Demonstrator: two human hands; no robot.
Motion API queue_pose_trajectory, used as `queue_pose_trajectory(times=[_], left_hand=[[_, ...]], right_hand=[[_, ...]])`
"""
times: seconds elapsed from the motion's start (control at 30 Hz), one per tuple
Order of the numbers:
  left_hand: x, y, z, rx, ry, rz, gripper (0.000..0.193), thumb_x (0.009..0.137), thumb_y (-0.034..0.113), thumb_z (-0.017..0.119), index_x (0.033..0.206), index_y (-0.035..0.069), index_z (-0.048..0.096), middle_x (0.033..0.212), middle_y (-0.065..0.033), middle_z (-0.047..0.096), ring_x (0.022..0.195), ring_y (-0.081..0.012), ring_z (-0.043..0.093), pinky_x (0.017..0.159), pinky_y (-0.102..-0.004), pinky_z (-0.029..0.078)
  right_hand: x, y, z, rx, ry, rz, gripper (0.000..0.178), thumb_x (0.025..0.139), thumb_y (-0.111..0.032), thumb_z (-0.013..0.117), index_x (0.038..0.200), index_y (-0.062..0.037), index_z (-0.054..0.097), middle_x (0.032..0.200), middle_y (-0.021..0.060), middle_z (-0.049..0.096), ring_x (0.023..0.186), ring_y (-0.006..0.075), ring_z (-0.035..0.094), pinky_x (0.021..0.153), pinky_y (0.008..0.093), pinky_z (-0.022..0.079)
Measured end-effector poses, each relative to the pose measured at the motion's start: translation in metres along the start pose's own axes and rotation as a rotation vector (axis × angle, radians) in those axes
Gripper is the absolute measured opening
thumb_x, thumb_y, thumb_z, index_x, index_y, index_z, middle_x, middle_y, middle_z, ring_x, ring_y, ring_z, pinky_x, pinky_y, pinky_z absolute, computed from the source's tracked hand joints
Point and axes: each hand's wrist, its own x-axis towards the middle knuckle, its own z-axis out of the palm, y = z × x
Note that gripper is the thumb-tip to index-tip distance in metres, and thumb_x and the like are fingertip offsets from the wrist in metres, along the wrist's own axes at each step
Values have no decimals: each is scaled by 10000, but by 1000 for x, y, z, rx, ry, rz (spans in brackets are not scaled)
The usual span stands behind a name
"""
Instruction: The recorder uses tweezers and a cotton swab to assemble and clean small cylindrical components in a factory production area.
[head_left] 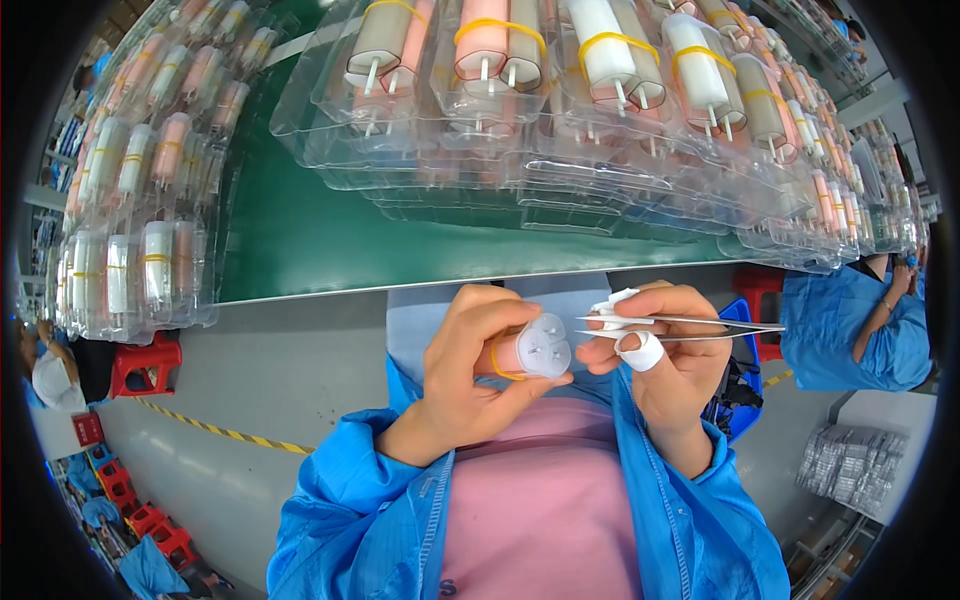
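Note:
My left hand (458, 365) is closed round a short bundle of pink and whitish tubes (543, 346) tied with a yellow rubber band. The bundle's pale three-lobed end, with small pins in it, is turned toward me. In my right hand (685, 375) is a pair of metal tweezers (700, 328), its thin tips pointing left at the bundle, a small gap short of it. A crumpled white piece (612, 306), like tissue or tape, sits at my right fingertips. White tape (640, 352) wraps my right thumb. Both hands are in front of my body, below the table edge.
Stacked clear plastic trays (560, 150) of banded pink, white and grey tubes cover the far side of the green table (330, 235). More filled trays (140, 220) stand at the left. A blue bin (742, 400) is by my right arm. A person in blue (850, 325) sits at the right.

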Motion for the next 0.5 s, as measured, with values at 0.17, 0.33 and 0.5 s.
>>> queue_pose_trajectory(times=[0.17,0.33,0.5], left_hand=[[4,5,-1,26,-74,-108,639,713,111,772,1251,-15,452,1068,-125,468,929,-217,516,812,-295,431],[5,8,-8,18,-174,-103,608,796,175,708,1289,-34,421,1120,-118,436,1014,-180,482,872,-273,391],[3,7,-3,-101,-135,-77,562,777,64,696,1276,-19,451,1120,-161,492,947,-237,538,785,-305,467]], right_hand=[[3,-4,8,-68,123,113,205,848,52,584,1046,94,547,975,212,628,841,279,680,698,312,595],[0,-8,5,-73,49,133,230,831,58,600,1053,102,557,971,209,629,838,284,680,695,317,596],[4,-7,2,-237,-8,-60,216,798,91,613,1011,112,588,984,185,612,844,284,678,724,327,596]])
